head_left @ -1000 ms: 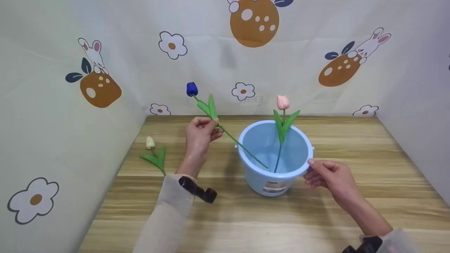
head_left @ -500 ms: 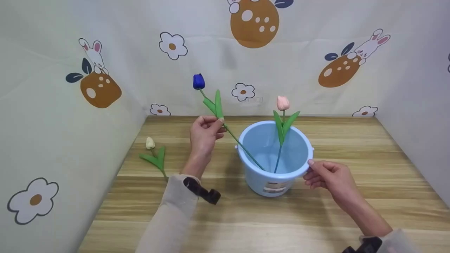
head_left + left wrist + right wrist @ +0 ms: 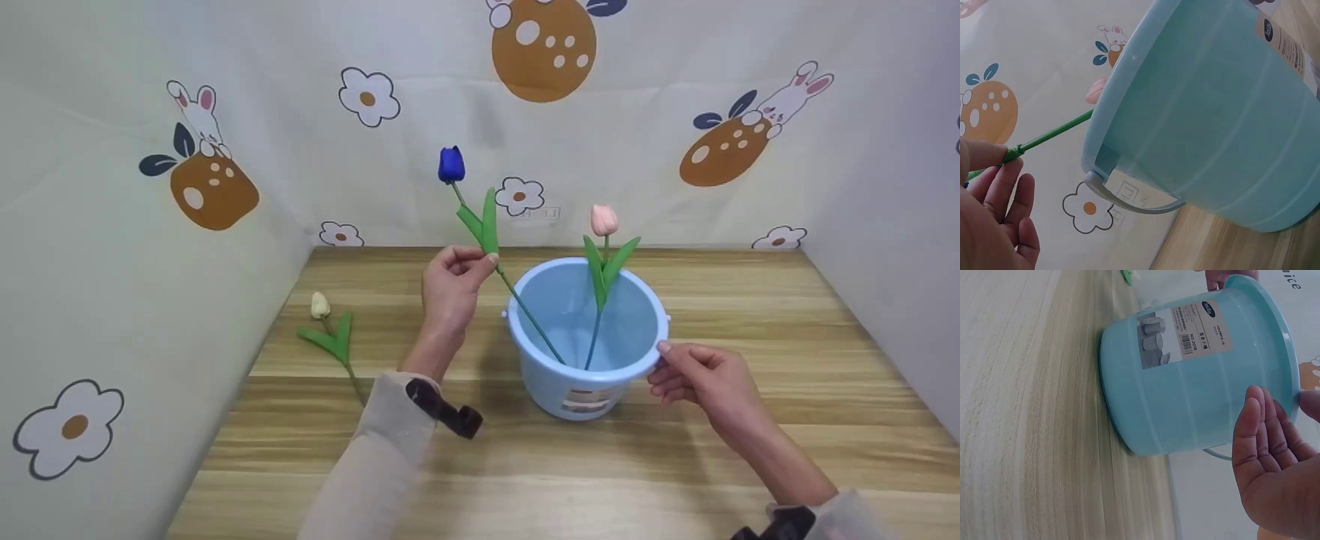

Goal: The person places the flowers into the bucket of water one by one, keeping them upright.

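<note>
A light blue bucket (image 3: pixel 577 394) stands on the wooden table (image 3: pixel 750 300). A pink tulip (image 3: pixel 604 220) leans upright inside it. My left hand (image 3: pixel 484 262) pinches the green stem of a blue tulip (image 3: pixel 451 163) just left of the bucket; the stem's lower end rests inside the bucket. In the left wrist view the stem (image 3: pixel 1050 138) passes from my fingers (image 3: pixel 1002 177) behind the bucket (image 3: pixel 1213 112). My right hand (image 3: pixel 660 360) grips the bucket's right rim, thumb on top. The right wrist view shows my fingers (image 3: pixel 1261 433) against the bucket (image 3: pixel 1185 382) wall.
A white tulip (image 3: pixel 321 304) lies flat on the table at the left, near the wall. Patterned fabric walls (image 3: pixel 450 90) close in the table on the left, back and right. Bare wood lies in front of the bucket.
My left hand has moved right toward the bucket and raised the blue tulip more upright, its stem end staying in the bucket. The right hand and bucket have not moved.
</note>
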Demonstrator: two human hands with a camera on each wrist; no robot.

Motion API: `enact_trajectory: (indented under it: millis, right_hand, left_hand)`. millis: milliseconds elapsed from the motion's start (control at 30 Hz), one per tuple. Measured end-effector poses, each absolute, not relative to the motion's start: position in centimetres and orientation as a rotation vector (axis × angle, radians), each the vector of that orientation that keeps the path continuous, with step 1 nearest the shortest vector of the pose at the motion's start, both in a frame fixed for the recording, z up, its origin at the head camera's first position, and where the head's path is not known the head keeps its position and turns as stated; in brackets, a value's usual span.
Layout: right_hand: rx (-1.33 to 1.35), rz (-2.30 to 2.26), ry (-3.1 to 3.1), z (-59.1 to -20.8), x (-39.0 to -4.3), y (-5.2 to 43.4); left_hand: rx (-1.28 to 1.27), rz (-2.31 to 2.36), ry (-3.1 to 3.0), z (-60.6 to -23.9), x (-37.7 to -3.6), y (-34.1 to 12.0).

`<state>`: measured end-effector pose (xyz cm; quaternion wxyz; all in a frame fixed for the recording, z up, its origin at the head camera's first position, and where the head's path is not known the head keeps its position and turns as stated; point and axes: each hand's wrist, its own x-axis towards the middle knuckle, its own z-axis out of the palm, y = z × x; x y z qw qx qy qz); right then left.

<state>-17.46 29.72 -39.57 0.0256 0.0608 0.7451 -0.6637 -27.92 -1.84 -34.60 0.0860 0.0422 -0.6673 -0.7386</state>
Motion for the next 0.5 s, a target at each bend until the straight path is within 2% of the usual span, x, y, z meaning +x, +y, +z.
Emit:
enact_trajectory:
  millis: [500]
  right_hand:
    - [0.175, -2.062, 2.309, -39.56, -17.41, 29.6]
  left_hand:
    - [0.097, -2.191, -2.084, -34.33, -27.56, -0.8]
